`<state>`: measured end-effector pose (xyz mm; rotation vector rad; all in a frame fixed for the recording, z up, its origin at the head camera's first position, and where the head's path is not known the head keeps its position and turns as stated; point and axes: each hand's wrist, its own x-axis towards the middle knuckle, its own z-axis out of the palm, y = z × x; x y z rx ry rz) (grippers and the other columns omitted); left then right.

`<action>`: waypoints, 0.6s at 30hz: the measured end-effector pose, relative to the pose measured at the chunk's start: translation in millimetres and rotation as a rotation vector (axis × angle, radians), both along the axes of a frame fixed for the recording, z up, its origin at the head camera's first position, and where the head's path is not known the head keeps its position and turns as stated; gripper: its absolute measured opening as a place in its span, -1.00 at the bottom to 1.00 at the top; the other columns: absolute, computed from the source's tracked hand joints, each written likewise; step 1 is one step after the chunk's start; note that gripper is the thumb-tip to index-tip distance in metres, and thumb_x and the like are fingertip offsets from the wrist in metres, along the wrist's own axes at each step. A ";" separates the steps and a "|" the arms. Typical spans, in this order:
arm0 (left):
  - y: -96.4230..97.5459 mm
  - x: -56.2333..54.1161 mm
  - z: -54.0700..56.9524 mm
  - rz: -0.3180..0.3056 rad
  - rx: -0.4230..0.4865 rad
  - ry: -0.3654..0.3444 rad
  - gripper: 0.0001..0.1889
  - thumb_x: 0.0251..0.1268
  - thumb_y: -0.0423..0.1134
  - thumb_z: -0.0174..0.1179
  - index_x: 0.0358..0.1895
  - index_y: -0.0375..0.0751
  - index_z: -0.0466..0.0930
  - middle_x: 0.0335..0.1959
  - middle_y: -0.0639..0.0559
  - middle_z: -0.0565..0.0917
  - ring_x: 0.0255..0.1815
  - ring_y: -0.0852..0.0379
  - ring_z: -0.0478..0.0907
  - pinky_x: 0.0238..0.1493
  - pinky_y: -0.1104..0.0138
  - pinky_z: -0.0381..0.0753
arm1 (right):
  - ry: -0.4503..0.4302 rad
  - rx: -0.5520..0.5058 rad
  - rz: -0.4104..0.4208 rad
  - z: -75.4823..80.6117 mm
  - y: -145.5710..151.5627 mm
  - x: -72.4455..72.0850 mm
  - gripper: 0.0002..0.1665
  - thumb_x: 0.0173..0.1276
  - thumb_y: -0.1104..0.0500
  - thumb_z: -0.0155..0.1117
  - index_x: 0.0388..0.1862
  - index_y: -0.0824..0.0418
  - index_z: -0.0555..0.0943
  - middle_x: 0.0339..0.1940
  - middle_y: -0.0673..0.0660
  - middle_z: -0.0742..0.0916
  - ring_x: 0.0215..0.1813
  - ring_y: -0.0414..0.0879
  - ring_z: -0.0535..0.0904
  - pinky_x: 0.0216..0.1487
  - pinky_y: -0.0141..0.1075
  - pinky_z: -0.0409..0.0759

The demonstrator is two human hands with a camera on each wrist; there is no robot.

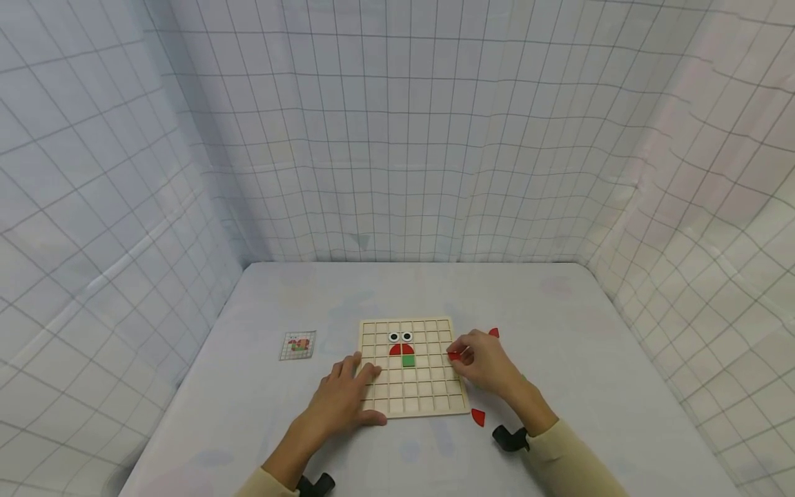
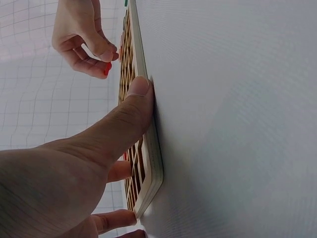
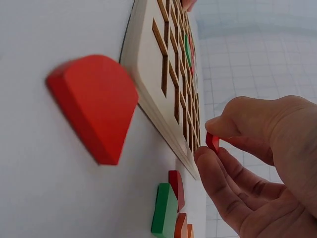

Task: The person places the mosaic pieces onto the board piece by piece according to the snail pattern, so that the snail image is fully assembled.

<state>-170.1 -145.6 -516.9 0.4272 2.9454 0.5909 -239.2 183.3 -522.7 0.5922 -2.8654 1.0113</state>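
Head: right hand (image 1: 486,360) pinches red piece (image 1: 454,356) (left hand (image 1: 340,395) on board (image 1: 411,389))

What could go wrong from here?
The small red piece pinched in the right fingers might slip. The left fingers, resting on the grid board, could nudge it if they shift. The loose red piece by the board's near right corner might get knocked by the nearby black wrist device.

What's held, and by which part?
The right hand pinches a flat red piece between thumb and fingers, exact spot unclear; the left hand rests on a wooden grid board.
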 end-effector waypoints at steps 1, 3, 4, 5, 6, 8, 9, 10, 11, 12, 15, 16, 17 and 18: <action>0.0 -0.1 0.1 0.000 0.001 -0.001 -0.02 0.09 0.28 0.80 0.56 -0.02 0.62 0.74 -0.45 0.42 0.66 -0.53 0.46 0.46 -0.47 0.62 | -0.004 -0.002 0.003 -0.1 -0.7 0.3 -0.81 0.47 0.30 0.67 0.00 0.14 0.91 -0.08 0.03 0.82 -0.11 -0.23 0.73 0.00 -0.38 0.80; 0.1 -0.3 0.3 0.000 0.003 -0.005 -0.02 0.10 0.28 0.80 0.56 -0.02 0.62 0.75 -0.46 0.42 0.66 -0.53 0.46 0.46 -0.47 0.61 | -0.006 -0.002 0.016 -0.2 -2.4 1.0 -0.82 0.47 0.30 0.67 0.01 0.15 0.91 -0.07 0.03 0.82 -0.10 -0.23 0.73 0.00 -0.39 0.80; 0.1 -0.3 0.5 0.000 0.005 -0.006 -0.02 0.10 0.28 0.80 0.56 -0.03 0.62 0.75 -0.46 0.42 0.66 -0.53 0.45 0.46 -0.48 0.61 | -0.007 -0.003 0.021 0.0 -3.4 1.5 -0.82 0.48 0.30 0.67 0.01 0.15 0.92 -0.07 0.04 0.83 -0.10 -0.22 0.73 0.00 -0.39 0.79; 0.1 -0.4 0.6 0.001 0.007 -0.007 -0.02 0.10 0.27 0.80 0.56 -0.03 0.62 0.75 -0.46 0.42 0.66 -0.53 0.45 0.46 -0.48 0.61 | -0.008 -0.004 0.025 0.3 -4.4 2.1 -0.82 0.47 0.30 0.68 0.01 0.15 0.92 -0.07 0.04 0.83 -0.10 -0.22 0.73 0.00 -0.39 0.79; 0.1 -0.4 0.6 0.001 0.008 -0.007 -0.02 0.10 0.27 0.80 0.56 -0.03 0.62 0.75 -0.46 0.42 0.66 -0.53 0.45 0.46 -0.48 0.61 | -0.010 -0.006 0.028 0.5 -5.4 2.7 -0.81 0.47 0.30 0.68 0.01 0.15 0.92 -0.06 0.05 0.83 -0.10 -0.21 0.73 0.00 -0.40 0.79; 0.2 -0.4 0.7 0.000 0.009 -0.003 -0.02 0.10 0.27 0.80 0.56 -0.03 0.62 0.75 -0.46 0.42 0.66 -0.54 0.45 0.46 -0.48 0.61 | -0.016 -0.006 0.031 0.8 -7.3 4.0 -0.80 0.47 0.30 0.69 0.02 0.15 0.92 -0.05 0.05 0.84 -0.09 -0.21 0.73 0.00 -0.40 0.79; 0.3 -0.4 0.6 -0.001 0.008 -0.002 -0.02 0.10 0.27 0.80 0.56 -0.03 0.62 0.75 -0.46 0.42 0.66 -0.54 0.46 0.46 -0.48 0.61 | -0.021 -0.008 0.031 0.9 -8.2 4.7 -0.80 0.47 0.30 0.69 0.03 0.16 0.92 -0.04 0.05 0.84 -0.09 -0.20 0.73 0.00 -0.40 0.79; 0.2 -0.4 0.3 -0.002 0.007 0.000 -0.02 0.10 0.27 0.80 0.56 -0.03 0.62 0.74 -0.47 0.42 0.66 -0.54 0.46 0.45 -0.48 0.62 | -0.025 -0.008 0.030 1.0 -9.3 5.5 -0.79 0.47 0.29 0.69 0.03 0.15 0.92 -0.04 0.05 0.84 -0.09 -0.20 0.73 0.00 -0.40 0.79; 0.2 -0.3 0.1 -0.003 0.007 0.002 -0.02 0.09 0.27 0.80 0.56 -0.04 0.62 0.74 -0.47 0.43 0.65 -0.54 0.46 0.45 -0.48 0.62 | -0.033 -0.010 0.030 1.0 -10.1 6.2 -0.79 0.47 0.29 0.69 0.04 0.15 0.92 -0.03 0.05 0.84 -0.09 -0.21 0.72 0.00 -0.40 0.79; 0.2 -0.2 -0.1 -0.004 0.007 0.003 -0.02 0.09 0.27 0.80 0.56 -0.04 0.62 0.74 -0.47 0.43 0.65 -0.55 0.46 0.45 -0.48 0.62 | -0.040 -0.012 0.031 1.0 -10.9 6.8 -0.79 0.47 0.29 0.69 0.04 0.15 0.92 -0.03 0.05 0.84 -0.09 -0.21 0.72 0.01 -0.40 0.79; 0.1 0.0 -0.5 -0.006 0.011 0.004 -0.02 0.09 0.27 0.80 0.56 -0.04 0.63 0.74 -0.47 0.42 0.65 -0.55 0.46 0.45 -0.48 0.62 | -0.049 -0.019 0.041 0.8 -13.3 8.6 -0.79 0.48 0.28 0.68 0.04 0.16 0.91 -0.02 0.04 0.84 -0.09 -0.20 0.73 0.01 -0.39 0.80; 0.0 0.1 -0.5 -0.005 0.013 0.004 -0.02 0.09 0.26 0.80 0.55 -0.04 0.63 0.74 -0.47 0.42 0.65 -0.55 0.46 0.45 -0.48 0.62 | -0.049 -0.021 0.044 0.5 -14.2 9.0 -0.80 0.48 0.28 0.68 0.04 0.15 0.91 -0.03 0.04 0.84 -0.10 -0.21 0.73 0.00 -0.40 0.80; -0.1 0.2 -0.6 -0.005 0.016 0.003 -0.02 0.09 0.26 0.80 0.55 -0.05 0.63 0.74 -0.47 0.42 0.66 -0.55 0.46 0.45 -0.48 0.62 | -0.051 -0.023 0.049 0.1 -14.9 9.5 -0.80 0.48 0.28 0.68 0.04 0.15 0.91 -0.03 0.03 0.84 -0.10 -0.21 0.73 0.00 -0.40 0.80; -0.2 0.2 -0.7 -0.004 0.017 0.003 -0.02 0.09 0.26 0.81 0.55 -0.05 0.63 0.74 -0.48 0.42 0.66 -0.56 0.46 0.45 -0.49 0.62 | -0.048 -0.025 0.053 -0.4 -15.9 9.9 -0.80 0.48 0.28 0.69 0.03 0.15 0.91 -0.03 0.04 0.84 -0.10 -0.21 0.73 -0.01 -0.41 0.80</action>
